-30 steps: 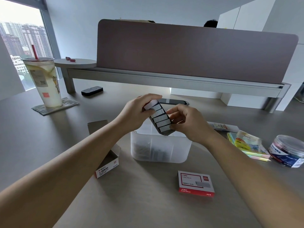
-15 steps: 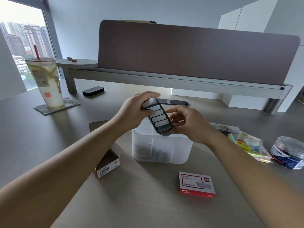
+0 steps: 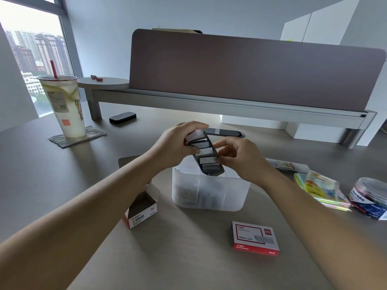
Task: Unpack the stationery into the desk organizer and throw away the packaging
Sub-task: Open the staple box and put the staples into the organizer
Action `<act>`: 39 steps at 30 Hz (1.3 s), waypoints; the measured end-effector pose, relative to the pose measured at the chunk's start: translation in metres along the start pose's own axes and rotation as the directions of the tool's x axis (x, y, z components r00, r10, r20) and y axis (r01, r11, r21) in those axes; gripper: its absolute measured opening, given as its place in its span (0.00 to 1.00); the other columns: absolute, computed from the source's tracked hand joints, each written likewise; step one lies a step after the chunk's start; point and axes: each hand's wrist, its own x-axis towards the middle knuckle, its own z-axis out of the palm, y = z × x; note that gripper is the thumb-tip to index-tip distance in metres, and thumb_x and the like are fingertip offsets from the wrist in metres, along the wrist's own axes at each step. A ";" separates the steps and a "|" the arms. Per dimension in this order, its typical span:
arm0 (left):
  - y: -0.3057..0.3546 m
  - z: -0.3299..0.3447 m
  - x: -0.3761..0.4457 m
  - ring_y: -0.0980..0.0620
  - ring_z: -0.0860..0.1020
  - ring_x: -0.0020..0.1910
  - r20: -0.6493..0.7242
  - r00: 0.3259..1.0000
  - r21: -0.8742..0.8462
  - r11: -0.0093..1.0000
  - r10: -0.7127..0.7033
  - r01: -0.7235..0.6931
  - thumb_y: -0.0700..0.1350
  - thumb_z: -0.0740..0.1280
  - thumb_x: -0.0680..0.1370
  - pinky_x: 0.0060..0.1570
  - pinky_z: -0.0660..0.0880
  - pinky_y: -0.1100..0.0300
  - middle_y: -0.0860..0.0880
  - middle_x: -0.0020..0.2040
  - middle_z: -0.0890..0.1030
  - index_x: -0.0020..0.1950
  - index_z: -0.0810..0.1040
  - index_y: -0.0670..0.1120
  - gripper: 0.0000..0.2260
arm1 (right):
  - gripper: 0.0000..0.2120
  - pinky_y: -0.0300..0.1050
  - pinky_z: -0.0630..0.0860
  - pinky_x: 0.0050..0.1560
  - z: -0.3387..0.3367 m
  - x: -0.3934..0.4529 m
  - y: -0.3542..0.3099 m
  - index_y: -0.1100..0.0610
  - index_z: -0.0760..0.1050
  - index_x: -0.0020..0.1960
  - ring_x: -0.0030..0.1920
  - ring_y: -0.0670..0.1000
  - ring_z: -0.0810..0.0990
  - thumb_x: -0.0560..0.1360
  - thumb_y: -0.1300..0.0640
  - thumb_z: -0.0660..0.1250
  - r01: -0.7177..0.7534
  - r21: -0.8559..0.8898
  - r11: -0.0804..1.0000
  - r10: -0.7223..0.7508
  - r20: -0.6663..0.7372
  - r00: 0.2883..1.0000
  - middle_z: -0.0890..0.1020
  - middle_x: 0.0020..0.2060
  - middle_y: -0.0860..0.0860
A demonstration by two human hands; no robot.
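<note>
A dark tray of staple strips (image 3: pixel 206 156) tilts steeply above the translucent desk organizer (image 3: pixel 228 193), its lower end at the organizer's opening. My left hand (image 3: pixel 178 145) grips the tray's upper end. My right hand (image 3: pixel 236 155) pinches the tray's right side near a strip. Small metal items lie in the organizer's left compartment. An opened paper clip box (image 3: pixel 141 208) sits left of the organizer. A closed red staple box (image 3: pixel 254 237) lies in front of it.
Sticky notes in wrapping (image 3: pixel 320 188) and a round clear tub (image 3: pixel 369 197) lie at the right. An iced drink with a red straw (image 3: pixel 65 105) stands on a coaster far left. A black eraser (image 3: pixel 122 117) and a raised shelf with a partition (image 3: pixel 230 105) are behind.
The tray has tipped more steeply and sunk toward the organizer's opening. My right hand's fingers have shifted along its right side. My left hand keeps its hold.
</note>
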 end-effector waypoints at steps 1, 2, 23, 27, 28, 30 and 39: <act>0.000 0.000 0.000 0.47 0.70 0.64 -0.001 1.000 0.001 1.000 0.003 -0.003 0.36 0.69 0.71 0.58 0.70 0.58 0.46 0.65 0.74 0.65 0.70 0.47 0.24 | 0.12 0.46 0.76 0.53 0.000 0.000 0.000 0.57 0.75 0.56 0.45 0.52 0.79 0.72 0.60 0.67 0.004 0.001 1.000 -0.004 -0.009 1.000 0.79 0.42 0.51; 0.001 0.001 0.001 0.46 0.70 0.64 -0.001 1.000 -0.001 1.000 0.007 -0.007 0.36 0.69 0.70 0.58 0.70 0.58 0.46 0.65 0.73 0.66 0.70 0.47 0.24 | 0.12 0.45 0.76 0.53 0.000 0.000 0.000 0.57 0.75 0.55 0.44 0.51 0.79 0.72 0.61 0.66 0.006 0.006 1.000 -0.006 -0.016 1.000 0.79 0.42 0.51; 0.003 0.000 -0.004 0.46 0.72 0.60 -0.053 0.993 0.050 0.994 0.104 -0.102 0.34 0.69 0.70 0.46 0.69 0.71 0.45 0.63 0.74 0.66 0.69 0.47 0.25 | 0.11 0.41 0.75 0.46 0.000 0.000 0.000 0.52 0.70 0.45 0.37 0.42 0.75 0.70 0.64 0.68 0.005 0.075 0.997 0.000 -0.068 0.998 0.75 0.35 0.43; 0.002 -0.002 -0.008 0.46 0.71 0.60 -0.066 0.988 0.118 0.984 0.141 -0.132 0.34 0.69 0.70 0.46 0.65 0.75 0.44 0.64 0.74 0.66 0.69 0.46 0.26 | 0.08 0.38 0.75 0.43 0.000 -0.001 -0.001 0.52 0.71 0.45 0.37 0.42 0.76 0.71 0.62 0.68 0.029 0.076 0.997 -0.021 -0.092 0.995 0.77 0.38 0.48; 0.002 -0.002 -0.009 0.46 0.72 0.60 -0.069 0.986 0.118 0.983 0.150 -0.141 0.35 0.69 0.70 0.44 0.64 0.80 0.44 0.63 0.74 0.66 0.69 0.46 0.25 | 0.08 0.38 0.75 0.43 0.000 -0.001 0.000 0.53 0.71 0.45 0.37 0.42 0.76 0.71 0.63 0.67 0.032 0.071 0.997 -0.025 -0.100 0.995 0.78 0.38 0.49; 0.003 -0.002 -0.009 0.46 0.72 0.58 -0.074 0.984 0.109 0.982 0.162 -0.153 0.35 0.70 0.70 0.42 0.63 0.84 0.43 0.62 0.75 0.65 0.69 0.45 0.25 | 0.08 0.35 0.75 0.42 0.000 0.000 0.000 0.53 0.72 0.45 0.37 0.43 0.76 0.71 0.64 0.67 0.033 0.071 0.997 -0.025 -0.113 0.993 0.78 0.39 0.51; 0.003 -0.002 -0.010 0.49 0.72 0.50 -0.041 0.996 0.055 0.996 0.073 -0.071 0.39 0.72 0.68 0.40 0.68 0.69 0.43 0.60 0.75 0.64 0.69 0.45 0.26 | 0.07 0.25 0.71 0.37 -0.001 0.008 0.003 0.61 0.78 0.46 0.36 0.42 0.75 0.71 0.67 0.63 0.015 0.137 0.990 0.015 -0.213 0.977 0.77 0.34 0.43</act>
